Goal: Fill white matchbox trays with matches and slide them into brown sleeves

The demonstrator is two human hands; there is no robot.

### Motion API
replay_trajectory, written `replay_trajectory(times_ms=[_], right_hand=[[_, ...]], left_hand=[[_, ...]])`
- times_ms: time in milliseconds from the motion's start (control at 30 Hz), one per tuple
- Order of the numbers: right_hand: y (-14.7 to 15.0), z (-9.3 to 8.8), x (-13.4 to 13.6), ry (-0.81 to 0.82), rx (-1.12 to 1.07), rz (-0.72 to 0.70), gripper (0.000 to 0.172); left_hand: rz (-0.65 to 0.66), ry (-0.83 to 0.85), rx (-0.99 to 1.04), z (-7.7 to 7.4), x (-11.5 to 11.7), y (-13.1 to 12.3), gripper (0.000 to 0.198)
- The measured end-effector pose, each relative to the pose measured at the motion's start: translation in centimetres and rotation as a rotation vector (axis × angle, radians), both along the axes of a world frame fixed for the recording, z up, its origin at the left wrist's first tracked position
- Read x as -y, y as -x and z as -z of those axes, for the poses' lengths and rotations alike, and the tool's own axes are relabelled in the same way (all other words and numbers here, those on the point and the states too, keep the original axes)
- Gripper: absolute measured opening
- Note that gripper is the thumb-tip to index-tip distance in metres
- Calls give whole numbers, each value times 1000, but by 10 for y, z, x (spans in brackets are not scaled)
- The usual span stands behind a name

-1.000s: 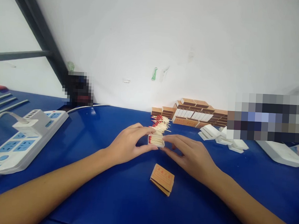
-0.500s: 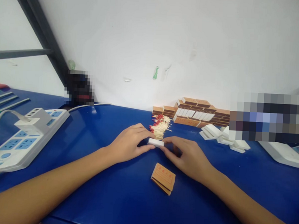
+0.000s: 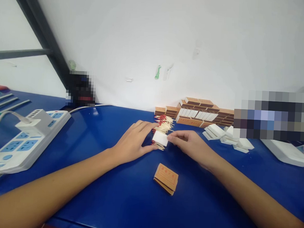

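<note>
A small white matchbox tray point(image 3: 160, 138) is tipped with a plain white face showing, and match ends stick out from under its lower edge. My right hand point(image 3: 188, 143) pinches the tray's right edge between thumb and fingers. On the other side my left hand point(image 3: 134, 140) rests on the table, thumb apart from the fingers, its tips beside the tray and the matches. Right behind the tray lies a pile of loose red-headed matches point(image 3: 164, 124). A brown matchbox sleeve point(image 3: 166, 177), pressed nearly flat, lies nearer to me.
Stacked brown matchboxes point(image 3: 198, 113) stand along the wall. Several white trays point(image 3: 214, 131) lie heaped to the right. A white power strip point(image 3: 23, 144) with a cable takes up the left side of the blue table point(image 3: 99, 193).
The tray between my hands has been tipped, showing a broad white face, and match ends now show at its near edge. My right hand has shifted slightly up.
</note>
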State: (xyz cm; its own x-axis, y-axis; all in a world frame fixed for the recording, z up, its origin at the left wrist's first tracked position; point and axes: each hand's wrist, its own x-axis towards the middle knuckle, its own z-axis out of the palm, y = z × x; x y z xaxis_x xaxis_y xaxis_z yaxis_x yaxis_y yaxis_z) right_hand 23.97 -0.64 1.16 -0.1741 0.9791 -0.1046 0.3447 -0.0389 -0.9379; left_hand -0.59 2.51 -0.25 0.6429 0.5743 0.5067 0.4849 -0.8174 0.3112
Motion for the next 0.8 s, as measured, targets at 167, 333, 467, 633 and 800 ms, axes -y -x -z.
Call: replay_trajectory(times_ms=[167,333,467,633,800], right_hand=[[0,-3,-4,168,-172,36,51],[-24,-28,-1,84,-149,86,49],[-78,-52,4,-350,387,176,39],[-124,-49,3,-263,655,-22,28],[-127,-42,5,-201,678,-162,22]], left_hand=[[-1,-16,7,1,-1,-2,67],[3,-14,16,0,-1,-1,70],[-3,-14,1,-1,0,-2,62],[-14,-30,-7,0,0,-7,52],[-41,-102,-16,1,-2,-11,45]])
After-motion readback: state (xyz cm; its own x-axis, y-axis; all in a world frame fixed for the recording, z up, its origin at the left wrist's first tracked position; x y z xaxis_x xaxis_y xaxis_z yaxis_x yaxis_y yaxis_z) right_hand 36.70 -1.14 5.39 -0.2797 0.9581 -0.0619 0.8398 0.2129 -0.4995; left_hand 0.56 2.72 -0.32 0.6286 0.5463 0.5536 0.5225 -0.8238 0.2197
